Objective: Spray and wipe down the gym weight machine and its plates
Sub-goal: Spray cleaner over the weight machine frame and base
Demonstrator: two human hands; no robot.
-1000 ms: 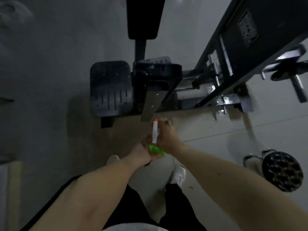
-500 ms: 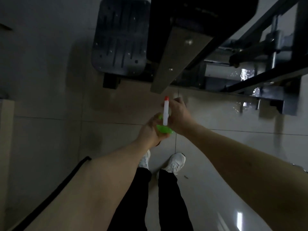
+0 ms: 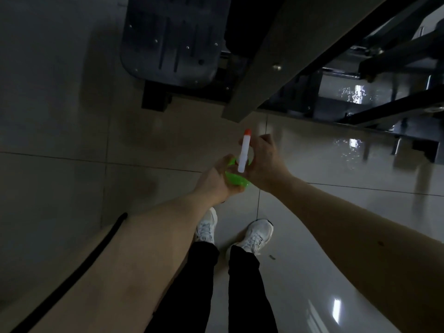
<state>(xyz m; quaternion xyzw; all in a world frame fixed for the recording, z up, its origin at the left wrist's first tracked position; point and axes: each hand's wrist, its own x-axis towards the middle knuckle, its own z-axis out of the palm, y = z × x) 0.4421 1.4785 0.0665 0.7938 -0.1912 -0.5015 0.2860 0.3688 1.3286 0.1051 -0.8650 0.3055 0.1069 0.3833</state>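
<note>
While right hand (image 3: 266, 164) grips bottle (image 3: 236, 180), beam (image 3: 269, 58) ahead, footplate (image 3: 173, 39) left

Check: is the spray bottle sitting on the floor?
No, the spray bottle is held between the left hand and right hand, above the tiled floor.

The left hand (image 3: 212, 185) and right hand (image 3: 265, 164) are bringing the spray bottle (image 3: 237, 181) nearer the weight machine (image 3: 173, 44), its beam (image 3: 276, 58) growing larger just ahead of them
</note>
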